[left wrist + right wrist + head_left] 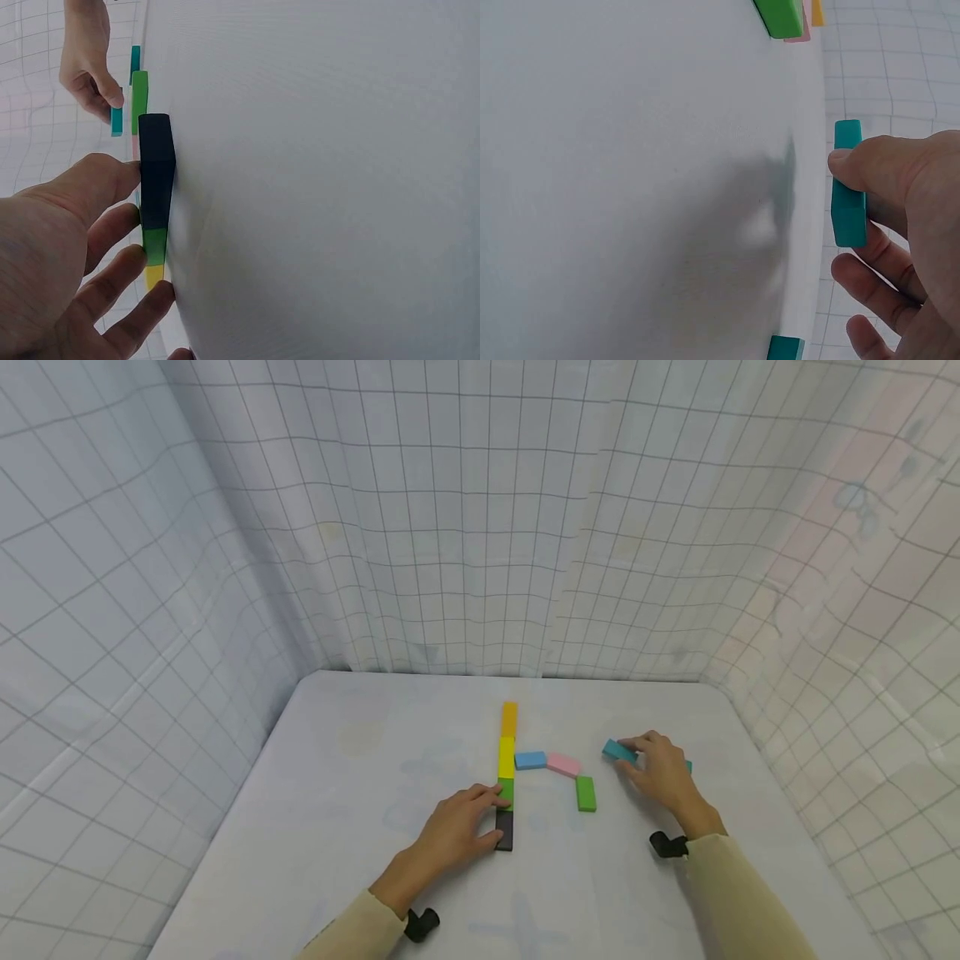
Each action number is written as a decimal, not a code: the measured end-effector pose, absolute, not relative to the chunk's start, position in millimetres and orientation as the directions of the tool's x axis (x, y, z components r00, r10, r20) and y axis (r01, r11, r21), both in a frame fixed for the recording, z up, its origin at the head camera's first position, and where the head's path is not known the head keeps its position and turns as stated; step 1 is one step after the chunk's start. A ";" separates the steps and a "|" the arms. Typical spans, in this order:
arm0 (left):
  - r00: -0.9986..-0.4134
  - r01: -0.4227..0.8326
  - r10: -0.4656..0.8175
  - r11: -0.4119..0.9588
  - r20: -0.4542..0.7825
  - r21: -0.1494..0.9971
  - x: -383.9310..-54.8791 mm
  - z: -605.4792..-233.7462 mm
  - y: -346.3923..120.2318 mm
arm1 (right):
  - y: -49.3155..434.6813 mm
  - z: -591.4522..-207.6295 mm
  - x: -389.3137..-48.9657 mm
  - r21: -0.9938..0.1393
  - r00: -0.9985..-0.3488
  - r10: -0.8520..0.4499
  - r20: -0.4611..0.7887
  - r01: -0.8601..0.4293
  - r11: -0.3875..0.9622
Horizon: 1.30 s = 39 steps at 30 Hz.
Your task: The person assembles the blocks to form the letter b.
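Note:
My right hand (660, 772) pinches a teal block (848, 199) between thumb and fingers, held above the table with its shadow below. A second teal block (786, 348) lies on the table beside that hand, mostly hidden by it in the head view. My left hand (459, 828) rests along a straight column of blocks, its loosely bent fingers touching it. From near to far these are a black block (505, 832), a green block (507, 794), a yellow block (507, 758) and an orange block (509, 720). The thumb touches the black block's side.
From the yellow block, a blue block (530, 761) and a pink block (563, 765) run rightward. Another green block (586, 794) sits just below the pink one's right end. White gridded cloth (465, 527) walls the white table (360, 827) at the back and sides.

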State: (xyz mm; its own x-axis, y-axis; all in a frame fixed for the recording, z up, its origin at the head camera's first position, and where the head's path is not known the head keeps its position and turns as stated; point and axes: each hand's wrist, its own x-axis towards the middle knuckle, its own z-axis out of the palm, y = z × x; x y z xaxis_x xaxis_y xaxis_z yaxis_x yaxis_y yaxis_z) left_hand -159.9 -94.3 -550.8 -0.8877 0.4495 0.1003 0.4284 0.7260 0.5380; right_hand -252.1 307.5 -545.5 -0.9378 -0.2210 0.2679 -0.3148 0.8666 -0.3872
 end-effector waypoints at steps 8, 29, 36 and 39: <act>-0.883 0.439 0.458 0.723 0.107 0.533 -160.8 -551.0 -94.9 | 302.0 -541.1 -246.1 -0.389 -0.937 -0.229 0.265 -0.321 0.863; -0.885 0.425 0.458 0.719 0.085 0.550 -161.4 -553.4 -96.0 | 283.1 -545.0 -231.8 -0.367 -0.925 -0.262 0.275 -0.353 0.861; -0.886 0.423 0.455 0.718 0.087 0.553 -160.5 -552.4 -95.7 | 278.7 -547.4 -227.1 -0.385 -0.904 -0.292 0.313 -0.401 0.831; -0.888 0.419 0.453 0.718 0.085 0.556 -160.1 -551.2 -95.6 | 276.4 -547.4 -225.6 -0.381 -0.899 -0.298 0.320 -0.410 0.829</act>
State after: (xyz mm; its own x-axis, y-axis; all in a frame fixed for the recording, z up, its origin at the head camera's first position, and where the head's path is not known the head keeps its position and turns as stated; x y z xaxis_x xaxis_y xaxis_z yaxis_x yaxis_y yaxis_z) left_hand -160.1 -95.6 -551.2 -0.8876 0.4526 0.0853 0.4194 0.7178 0.5557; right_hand -225.6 276.4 -547.4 -0.8995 -0.2979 0.3197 -0.4098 0.8289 -0.3807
